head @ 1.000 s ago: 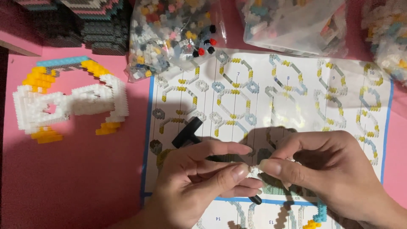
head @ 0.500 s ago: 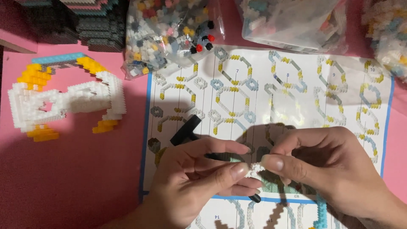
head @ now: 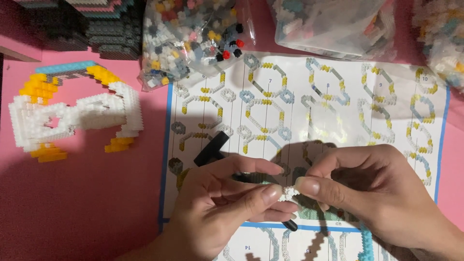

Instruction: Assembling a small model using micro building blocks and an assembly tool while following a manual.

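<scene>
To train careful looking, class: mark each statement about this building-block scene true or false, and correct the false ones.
1. Both hands pinch one small white block piece between them. True.
2. The left hand and right hand are over a pictured instruction sheet. True.
3. The white and yellow built model lies on the sheet. False: it lies on the pink surface, left of the sheet.
4. The black tool is in the right hand. False: it lies on the sheet beside the left hand.

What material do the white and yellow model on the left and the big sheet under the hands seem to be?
The white and yellow model: probably hard plastic, built from tiny studded bricks with a slight sheen. The sheet: apparently printed paper, matte, thin, lying flat with faint fold lines.
</scene>
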